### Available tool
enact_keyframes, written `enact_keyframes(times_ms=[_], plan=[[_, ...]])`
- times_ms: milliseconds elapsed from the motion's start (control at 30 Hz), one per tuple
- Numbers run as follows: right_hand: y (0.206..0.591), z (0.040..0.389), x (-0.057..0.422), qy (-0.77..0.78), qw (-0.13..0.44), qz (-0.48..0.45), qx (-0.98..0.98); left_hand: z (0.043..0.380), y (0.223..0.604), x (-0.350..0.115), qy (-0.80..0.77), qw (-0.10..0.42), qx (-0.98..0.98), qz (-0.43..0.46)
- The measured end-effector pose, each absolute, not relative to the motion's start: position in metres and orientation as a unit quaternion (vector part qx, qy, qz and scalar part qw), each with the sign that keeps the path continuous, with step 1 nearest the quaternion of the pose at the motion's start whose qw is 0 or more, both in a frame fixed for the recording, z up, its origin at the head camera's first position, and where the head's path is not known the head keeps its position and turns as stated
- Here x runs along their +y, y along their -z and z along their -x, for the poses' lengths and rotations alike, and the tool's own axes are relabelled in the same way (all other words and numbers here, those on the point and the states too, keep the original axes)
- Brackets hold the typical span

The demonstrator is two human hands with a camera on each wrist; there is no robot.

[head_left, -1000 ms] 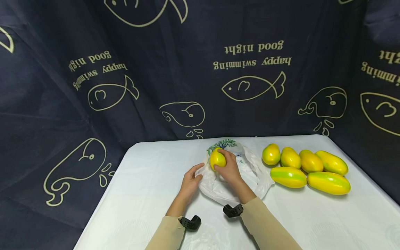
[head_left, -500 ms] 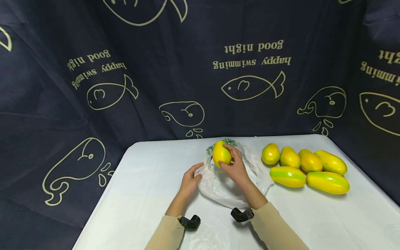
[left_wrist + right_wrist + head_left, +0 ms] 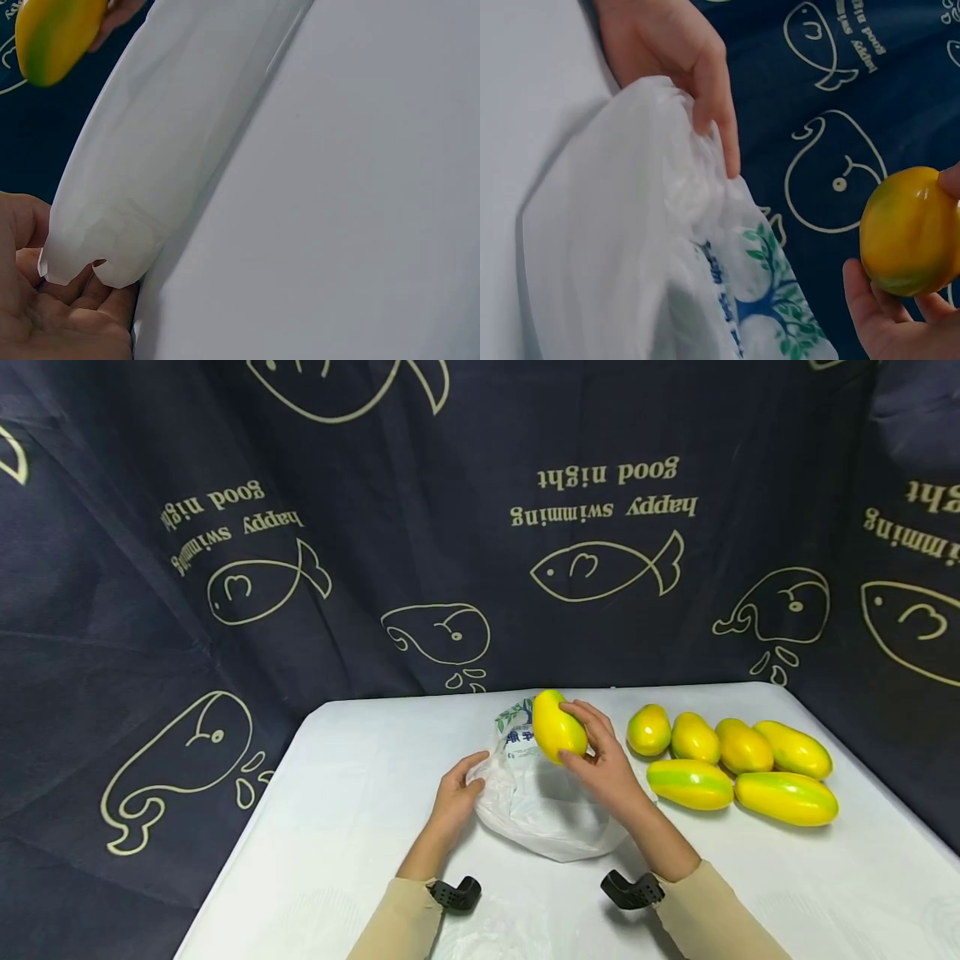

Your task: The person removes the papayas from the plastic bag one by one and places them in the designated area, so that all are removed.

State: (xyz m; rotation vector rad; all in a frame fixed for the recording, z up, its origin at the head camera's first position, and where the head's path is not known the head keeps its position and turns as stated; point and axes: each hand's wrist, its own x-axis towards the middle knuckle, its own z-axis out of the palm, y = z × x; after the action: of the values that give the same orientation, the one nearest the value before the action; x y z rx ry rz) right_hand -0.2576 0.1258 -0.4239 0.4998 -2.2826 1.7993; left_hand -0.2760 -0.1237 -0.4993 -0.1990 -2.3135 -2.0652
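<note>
In the head view my right hand (image 3: 604,763) holds a yellow-green mango (image 3: 557,727) in the air, over the right part of a white plastic bag (image 3: 540,839). The thumb and fingertips grip the fruit from its right side. My left hand (image 3: 454,792) pinches the bag's left rim; the left wrist view has the rim between thumb and fingers (image 3: 82,292). The bag stands with its mouth spread, and green leaves and blue print show on its far side. In the right wrist view the mango (image 3: 907,229) is apart from the bag.
Right of the bag lie several yellow-green fruits in two rows: rounder mangoes (image 3: 696,739) behind, longer papaya-like ones (image 3: 787,798) in front. A white cloth covers the table (image 3: 352,793). A dark blue curtain (image 3: 480,527) with fish drawings hangs behind it.
My right hand has lifted the mango out of the bag's mouth and moved it right. The left hand has stayed on the bag's rim. The fruits on the table lie as before.
</note>
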Motion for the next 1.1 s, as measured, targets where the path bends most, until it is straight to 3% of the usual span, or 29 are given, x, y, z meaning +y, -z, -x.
enact_keyframes(times_ms=[767,1100], plan=[[0.437,0.214,0.214,-0.625,0.106,-0.234,-0.737,0.276,0.503,-0.122,0.656,0.014,-0.752,0.06],[0.444,0.199,0.256,-0.692,0.055,-0.232,-0.681,0.277,0.5,-0.123,0.656,0.015,-0.752,0.056]])
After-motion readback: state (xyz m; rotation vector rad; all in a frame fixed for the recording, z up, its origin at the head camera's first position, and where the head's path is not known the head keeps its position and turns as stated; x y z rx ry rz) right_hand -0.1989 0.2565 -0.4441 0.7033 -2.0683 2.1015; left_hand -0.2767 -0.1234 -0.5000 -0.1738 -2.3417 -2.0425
